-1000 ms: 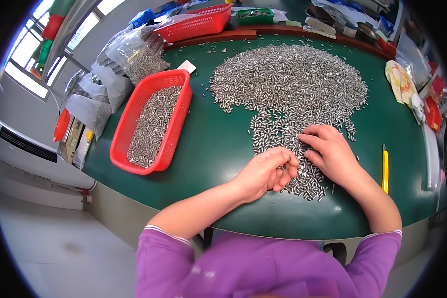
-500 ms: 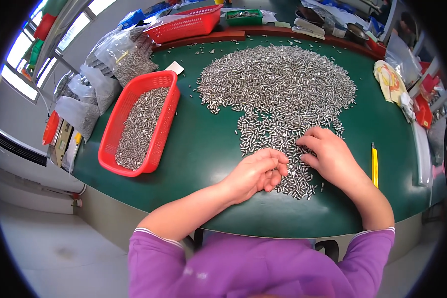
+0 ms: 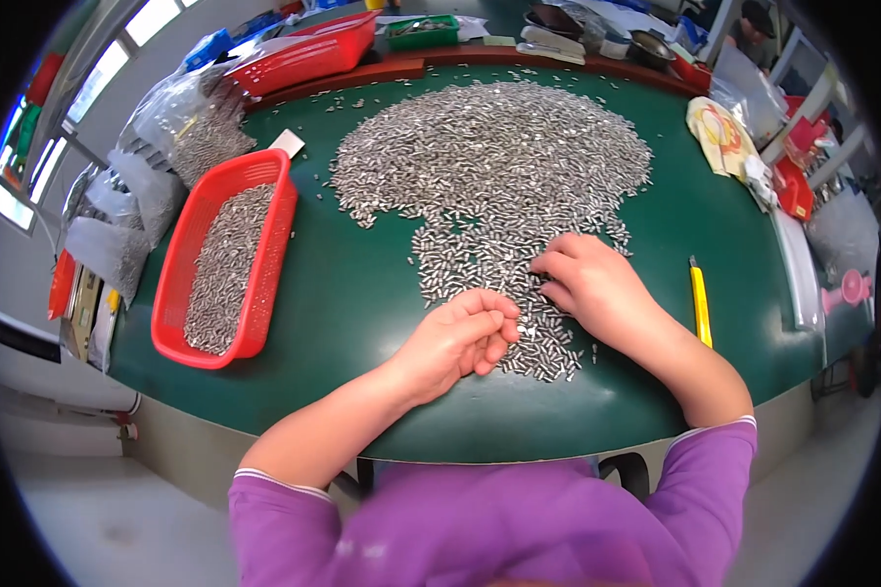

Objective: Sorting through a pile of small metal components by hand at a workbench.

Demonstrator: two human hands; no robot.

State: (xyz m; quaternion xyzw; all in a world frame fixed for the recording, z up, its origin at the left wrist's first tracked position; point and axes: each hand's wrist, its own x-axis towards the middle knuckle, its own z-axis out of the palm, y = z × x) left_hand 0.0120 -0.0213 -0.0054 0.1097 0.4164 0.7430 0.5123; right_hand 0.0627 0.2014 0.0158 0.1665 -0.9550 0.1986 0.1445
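Observation:
A broad heap of small shiny metal pins (image 3: 499,137) covers the middle of the green table, narrowing toward me into a thinner spread. At the left edge of that near spread, my left hand (image 3: 458,338) rests with its fingers curled in. Whatever lies inside the curl is hidden; a small bright piece shows by the fingertips. Across from it, my right hand (image 3: 595,286) reaches over the spread, fingers bent and thumb held apart. Its fingertips touch the loose pins, and none is plainly gripped.
Left of the heap stands a red perforated basket (image 3: 276,225) partly filled with similar pins. Filled plastic bags (image 3: 117,235) crowd the far left. A yellow utility knife (image 3: 701,305) lies right of my right forearm. Another red basket (image 3: 308,57) and a green tray (image 3: 423,33) sit at the back.
The whole view has swung, so everything sits further left in it. Both hands stay over the near spread in almost the same poses, with only slight finger movement.

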